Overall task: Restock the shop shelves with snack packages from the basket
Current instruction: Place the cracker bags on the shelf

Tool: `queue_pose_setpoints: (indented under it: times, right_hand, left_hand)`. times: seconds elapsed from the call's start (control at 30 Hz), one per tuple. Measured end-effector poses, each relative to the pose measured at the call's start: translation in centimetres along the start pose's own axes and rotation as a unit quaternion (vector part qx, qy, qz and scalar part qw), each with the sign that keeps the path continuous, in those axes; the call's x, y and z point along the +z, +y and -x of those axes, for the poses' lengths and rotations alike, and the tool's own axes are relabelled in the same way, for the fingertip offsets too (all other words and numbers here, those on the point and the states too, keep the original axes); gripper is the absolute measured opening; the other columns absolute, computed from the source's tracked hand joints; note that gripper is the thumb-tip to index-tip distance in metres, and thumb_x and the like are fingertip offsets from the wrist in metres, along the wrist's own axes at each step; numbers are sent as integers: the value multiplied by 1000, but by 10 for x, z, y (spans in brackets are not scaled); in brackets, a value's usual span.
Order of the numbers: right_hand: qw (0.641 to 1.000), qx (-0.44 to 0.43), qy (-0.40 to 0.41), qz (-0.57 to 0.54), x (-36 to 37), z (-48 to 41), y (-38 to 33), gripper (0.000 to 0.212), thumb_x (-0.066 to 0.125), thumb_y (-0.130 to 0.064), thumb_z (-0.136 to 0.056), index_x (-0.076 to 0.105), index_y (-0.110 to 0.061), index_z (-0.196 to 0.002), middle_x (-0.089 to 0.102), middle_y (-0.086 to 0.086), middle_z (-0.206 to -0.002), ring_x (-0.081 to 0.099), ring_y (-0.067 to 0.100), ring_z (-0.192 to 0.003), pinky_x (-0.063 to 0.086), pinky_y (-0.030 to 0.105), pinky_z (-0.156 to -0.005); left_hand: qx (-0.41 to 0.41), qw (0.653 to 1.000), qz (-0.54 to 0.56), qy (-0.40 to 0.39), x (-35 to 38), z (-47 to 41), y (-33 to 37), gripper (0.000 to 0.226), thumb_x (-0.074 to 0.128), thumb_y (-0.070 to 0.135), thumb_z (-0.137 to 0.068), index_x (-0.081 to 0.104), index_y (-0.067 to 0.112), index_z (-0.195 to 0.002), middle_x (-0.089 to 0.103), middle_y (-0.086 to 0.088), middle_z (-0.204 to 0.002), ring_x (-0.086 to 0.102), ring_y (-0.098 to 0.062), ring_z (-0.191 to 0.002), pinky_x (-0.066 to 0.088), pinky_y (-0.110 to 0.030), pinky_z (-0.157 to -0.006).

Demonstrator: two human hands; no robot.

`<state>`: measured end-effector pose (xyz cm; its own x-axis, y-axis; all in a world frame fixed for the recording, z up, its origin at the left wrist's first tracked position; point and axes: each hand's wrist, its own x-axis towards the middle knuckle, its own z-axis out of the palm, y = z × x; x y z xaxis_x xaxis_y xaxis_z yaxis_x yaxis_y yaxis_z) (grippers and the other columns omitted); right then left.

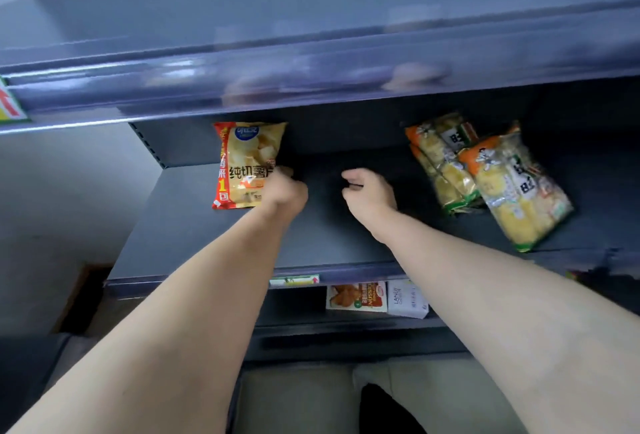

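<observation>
My forearms (194, 312) stretch over the shelf (180, 225). My left grip (285, 191) pinches the chip bag (242, 163), fingertips (284, 172) partly hidden; my right grip (369, 196) is curled, nothing visible inside.

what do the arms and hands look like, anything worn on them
Both arms are bare as far as the picture shows, with no sleeves in view. The left hand and right hand wear no gloves, and no watch, ring or bracelet shows on either.
</observation>
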<state>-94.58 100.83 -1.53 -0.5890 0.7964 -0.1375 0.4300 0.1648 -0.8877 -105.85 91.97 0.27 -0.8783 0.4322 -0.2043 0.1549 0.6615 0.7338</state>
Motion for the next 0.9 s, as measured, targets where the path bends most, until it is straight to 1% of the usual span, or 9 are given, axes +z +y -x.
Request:
queue_pose_setpoints:
  times: [0.17,0.3,0.37,0.43,0.57,0.67,0.73,0.83,0.9]
  right_hand:
    - [994,0,100,37,-94,28,38,35,51,-3,-90,68,-23,-113,68,-4,-119,61,15,-112,47,26,-97]
    - [971,40,211,103,-177,34,58,45,51,-1,-86,64,-29,-118,66,-6,-119,59,23,-111,43,25,-82]
    - [961,63,234,132,-213,25,74,47,55,-6,-86,59,-29,-126,62,-1,-127,57,26,-116,45,30,-89]
    - [959,98,219,153,-243,13,93,50,58,-12,-87,52,-27,-134,56,4,-135,52,28,-123,44,36,-98]
    - [965,142,148,161,-284,-16,123,63,56,-13,-90,35,-26,-148,39,7,-150,39,27,-137,36,43,-110]
    - [974,142,56,169,-295,-39,130,71,57,-33,-95,19,-25,-155,24,6,-160,27,27,-145,31,47,-114]
    - [975,144,-6,168,-297,-52,132,75,54,-44,-95,16,-21,-155,33,8,-156,37,31,-139,37,46,-109]
    - [981,101,-28,162,-301,-61,127,53,55,-45,-96,49,-15,-139,60,9,-131,60,29,-112,50,37,-93]
    - [995,62,-7,77,-302,-69,119,39,60,-44,-93,66,-16,-119,70,4,-106,66,25,-93,55,36,-86]
  left_hand:
    - [38,990,-25,-136,66,61,56,33,61,15,-91,55,11,-123,63,-11,-117,63,-32,-102,54,-38,-87]
    - [47,970,-33,-235,116,100,103,50,65,29,-93,49,10,-136,53,-7,-126,55,-27,-111,53,-37,-94]
    - [33,961,-31,-271,137,113,121,24,65,32,-92,53,21,-109,48,-2,-112,48,-23,-101,49,-35,-88]
    - [23,957,-21,-289,162,118,132,32,70,38,-88,52,22,-108,54,1,-113,50,-19,-103,46,-33,-84]
    - [7,975,-51,-214,209,109,155,101,72,70,-43,52,24,-132,59,-3,-128,55,-26,-116,50,-40,-96]
    - [-35,987,-91,-129,228,104,176,78,64,53,-79,42,11,-141,48,-11,-137,43,-31,-128,38,-39,-109]
    - [-53,990,-106,-73,237,100,186,62,56,43,-90,42,7,-139,45,-14,-138,38,-32,-131,32,-38,-110]
    - [-42,998,-54,-12,244,90,195,52,52,43,-87,54,11,-128,52,-12,-134,42,-34,-128,31,-43,-105]
    - [-47,998,28,24,243,73,196,57,51,55,-80,62,15,-119,62,-9,-122,54,-34,-118,39,-44,-104]
